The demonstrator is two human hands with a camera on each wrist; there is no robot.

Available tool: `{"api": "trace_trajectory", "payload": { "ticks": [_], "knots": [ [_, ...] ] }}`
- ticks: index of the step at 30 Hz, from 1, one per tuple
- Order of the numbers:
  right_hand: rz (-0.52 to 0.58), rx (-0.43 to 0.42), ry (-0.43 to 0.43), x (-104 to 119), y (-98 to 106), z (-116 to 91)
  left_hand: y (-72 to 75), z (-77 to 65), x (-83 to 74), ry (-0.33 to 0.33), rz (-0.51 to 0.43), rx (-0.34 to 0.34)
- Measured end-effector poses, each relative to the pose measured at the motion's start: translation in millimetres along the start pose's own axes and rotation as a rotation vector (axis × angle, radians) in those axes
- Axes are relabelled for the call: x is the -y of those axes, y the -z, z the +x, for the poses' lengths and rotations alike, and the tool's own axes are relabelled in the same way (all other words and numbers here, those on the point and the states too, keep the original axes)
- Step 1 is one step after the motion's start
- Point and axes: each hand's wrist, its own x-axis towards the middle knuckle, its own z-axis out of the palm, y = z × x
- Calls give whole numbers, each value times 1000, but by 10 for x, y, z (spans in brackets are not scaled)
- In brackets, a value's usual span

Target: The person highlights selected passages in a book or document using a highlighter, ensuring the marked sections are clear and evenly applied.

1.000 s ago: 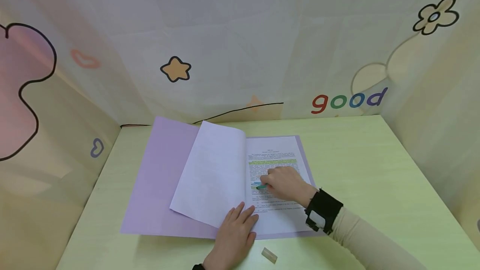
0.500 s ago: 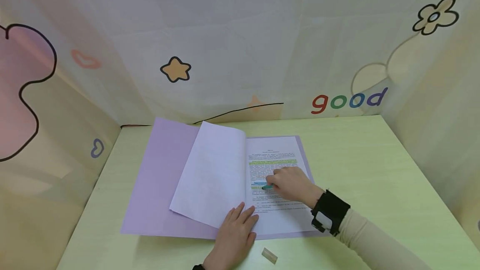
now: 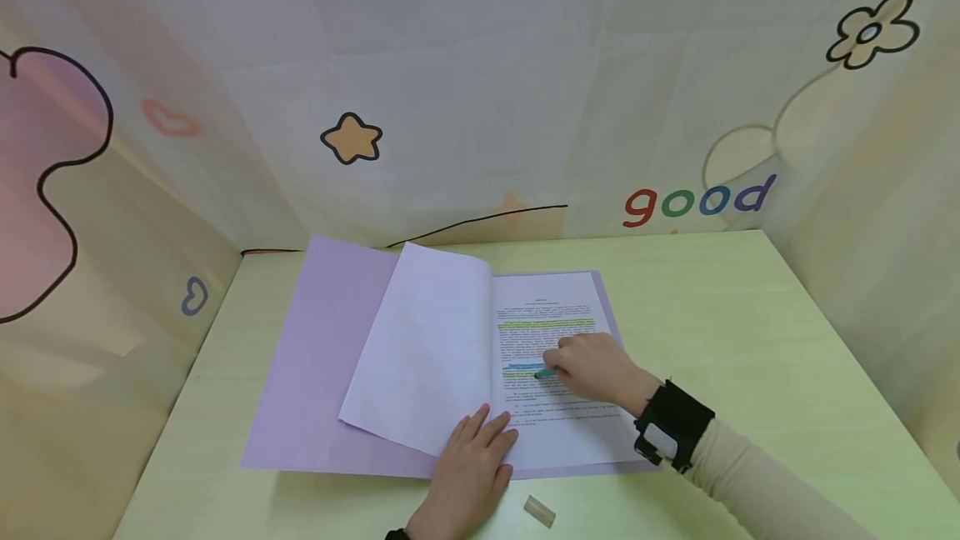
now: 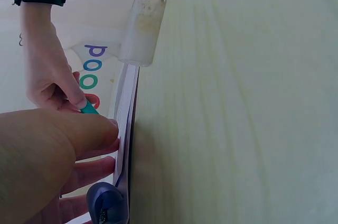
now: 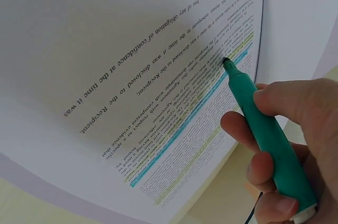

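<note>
My right hand [image 3: 600, 367] holds a green highlighter [image 5: 272, 145] between thumb and fingers, its tip on or just over the text of the printed page [image 3: 555, 440]. Yellow-green and blue highlighted lines cross that page. With fingers spread, my left hand [image 3: 468, 465] rests on the lower edge of the papers near the fold. A turned-over sheet [image 3: 423, 348] lies to the left, blank side up, within the open purple folder [image 3: 315, 373]. In the left wrist view the left fingers [image 4: 87, 174] lie along the folder's edge.
A small translucent cap [image 3: 539, 512] lies on the light wooden table [image 3: 750, 357] in front of the folder. A printed curtain [image 3: 465, 107] stands behind and at both sides. A dark blue rounded object [image 4: 107, 203] shows by the folder edge in the left wrist view.
My right hand and the highlighter have moved steadily rightward along a line of text. The left hand, folder and cap have stayed where they were.
</note>
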Motion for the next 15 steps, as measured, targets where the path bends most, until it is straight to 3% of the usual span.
{"api": "trace_trajectory", "payload": {
  "ticks": [15],
  "knots": [
    [7, 20, -23, -70, 27, -89, -1, -5, 0, -5, 7, -10]
  ]
}}
